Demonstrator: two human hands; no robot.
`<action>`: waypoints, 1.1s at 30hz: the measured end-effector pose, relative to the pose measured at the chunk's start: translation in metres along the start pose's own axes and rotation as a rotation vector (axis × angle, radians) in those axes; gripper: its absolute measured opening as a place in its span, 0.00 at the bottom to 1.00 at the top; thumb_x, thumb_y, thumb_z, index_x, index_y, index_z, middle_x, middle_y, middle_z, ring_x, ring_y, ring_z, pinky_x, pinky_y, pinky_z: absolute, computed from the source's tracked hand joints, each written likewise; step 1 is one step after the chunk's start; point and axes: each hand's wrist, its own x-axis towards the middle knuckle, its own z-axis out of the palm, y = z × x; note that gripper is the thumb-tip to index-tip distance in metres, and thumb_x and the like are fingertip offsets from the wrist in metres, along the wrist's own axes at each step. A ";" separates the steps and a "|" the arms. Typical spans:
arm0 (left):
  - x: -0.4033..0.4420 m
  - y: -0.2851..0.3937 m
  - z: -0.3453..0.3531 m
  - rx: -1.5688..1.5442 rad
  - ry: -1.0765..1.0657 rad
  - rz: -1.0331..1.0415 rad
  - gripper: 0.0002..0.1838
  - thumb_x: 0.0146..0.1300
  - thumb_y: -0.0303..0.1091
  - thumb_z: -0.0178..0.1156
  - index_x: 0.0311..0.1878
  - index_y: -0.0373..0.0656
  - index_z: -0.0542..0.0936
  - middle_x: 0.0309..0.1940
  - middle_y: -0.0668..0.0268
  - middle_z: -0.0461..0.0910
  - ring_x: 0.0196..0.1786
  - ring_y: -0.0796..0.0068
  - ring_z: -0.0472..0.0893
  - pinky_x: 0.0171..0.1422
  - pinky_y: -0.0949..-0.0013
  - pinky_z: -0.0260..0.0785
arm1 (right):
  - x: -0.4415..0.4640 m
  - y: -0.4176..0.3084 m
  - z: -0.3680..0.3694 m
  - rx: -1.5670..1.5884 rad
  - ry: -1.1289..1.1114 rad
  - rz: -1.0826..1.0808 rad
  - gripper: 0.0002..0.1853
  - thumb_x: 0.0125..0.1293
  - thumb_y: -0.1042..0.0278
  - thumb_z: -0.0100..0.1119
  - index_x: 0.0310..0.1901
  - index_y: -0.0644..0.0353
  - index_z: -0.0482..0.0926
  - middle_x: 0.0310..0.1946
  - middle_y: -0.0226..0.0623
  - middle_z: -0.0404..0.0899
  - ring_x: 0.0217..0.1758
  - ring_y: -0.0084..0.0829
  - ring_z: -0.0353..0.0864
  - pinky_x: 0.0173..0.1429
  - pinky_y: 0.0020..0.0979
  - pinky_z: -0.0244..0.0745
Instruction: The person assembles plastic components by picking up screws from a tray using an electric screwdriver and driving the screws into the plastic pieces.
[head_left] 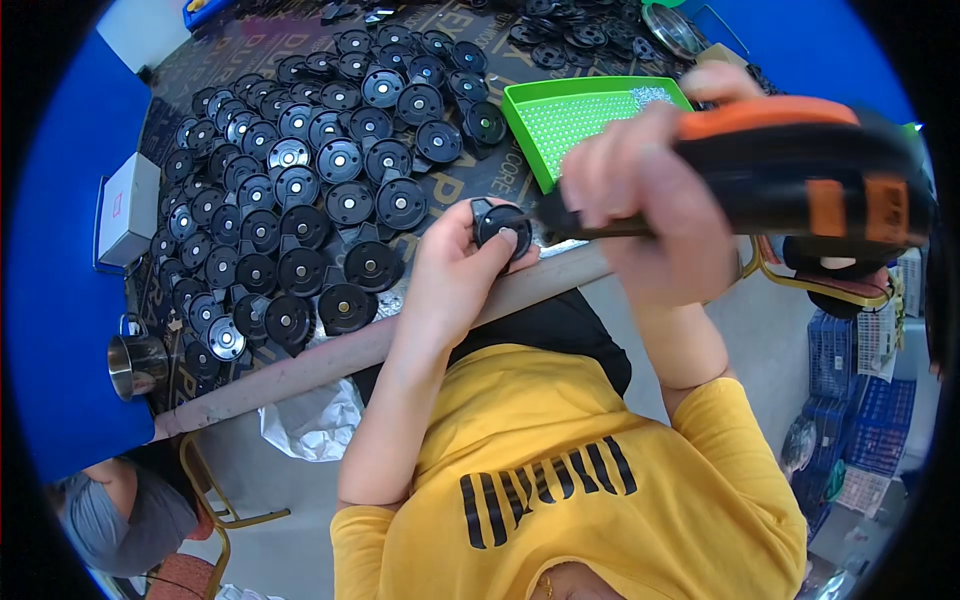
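Note:
My left hand [452, 268] is closed around a round black plastic disc part [489, 218], with the thumb pressed on its face, just above the table's front edge. My right hand [668, 205], blurred by motion, grips an orange and black cordless screwdriver [790, 165]. The tool lies nearly level, and its tip points left at the disc part; whether it touches cannot be made out. Many similar black discs [349, 202] with bright metal centres cover the table to the left. Behind my right hand lies a green tray [512, 108] with a heap of small metal screws [652, 97].
More black parts [585, 38] are piled at the back. A white box [131, 210] and a metal cup [138, 366] stand at the left edge. Another person [130, 510] sits lower left. Blue crates [832, 355] are stacked at the right, near a chair [835, 285].

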 end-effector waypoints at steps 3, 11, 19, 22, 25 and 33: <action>0.001 -0.003 -0.002 -0.037 -0.001 0.018 0.08 0.58 0.18 0.49 0.42 0.33 0.69 0.35 0.62 0.74 0.36 0.74 0.77 0.45 0.72 0.74 | 0.003 -0.012 -0.025 -0.132 0.078 -0.107 0.18 0.56 0.75 0.42 0.50 0.60 0.57 0.19 0.33 0.63 0.19 0.26 0.65 0.29 0.30 0.64; 0.000 0.003 -0.002 -0.097 -0.010 -0.051 0.12 0.60 0.24 0.49 0.47 0.31 0.69 0.38 0.54 0.74 0.40 0.66 0.78 0.48 0.65 0.75 | -0.006 0.016 -0.050 -0.203 0.210 -0.041 0.13 0.54 0.81 0.46 0.43 0.63 0.64 0.18 0.33 0.67 0.18 0.24 0.68 0.27 0.26 0.67; -0.001 0.003 -0.004 -0.166 -0.010 -0.045 0.14 0.64 0.31 0.44 0.46 0.29 0.69 0.37 0.50 0.75 0.41 0.60 0.79 0.48 0.62 0.75 | -0.007 0.023 -0.047 -0.199 0.224 -0.006 0.14 0.53 0.79 0.49 0.43 0.63 0.65 0.17 0.33 0.68 0.17 0.24 0.69 0.27 0.26 0.68; 0.000 0.002 -0.005 -0.194 -0.018 -0.038 0.15 0.65 0.33 0.42 0.46 0.29 0.69 0.37 0.49 0.75 0.41 0.59 0.78 0.48 0.61 0.75 | -0.007 0.023 -0.047 -0.207 0.228 0.011 0.14 0.53 0.79 0.49 0.43 0.63 0.65 0.17 0.33 0.68 0.18 0.24 0.69 0.27 0.26 0.69; 0.000 0.000 -0.006 -0.227 -0.029 -0.021 0.16 0.65 0.33 0.42 0.46 0.28 0.69 0.38 0.49 0.75 0.42 0.59 0.78 0.48 0.61 0.74 | -0.008 0.024 -0.047 -0.214 0.223 0.009 0.14 0.53 0.79 0.49 0.43 0.63 0.65 0.17 0.33 0.68 0.17 0.24 0.69 0.27 0.26 0.69; -0.001 0.001 -0.005 -0.208 -0.040 -0.020 0.15 0.66 0.36 0.43 0.45 0.32 0.70 0.36 0.57 0.75 0.38 0.65 0.79 0.46 0.65 0.75 | 0.000 0.002 -0.044 -0.093 0.164 -0.118 0.17 0.51 0.85 0.47 0.44 0.66 0.63 0.16 0.32 0.69 0.17 0.25 0.70 0.26 0.25 0.69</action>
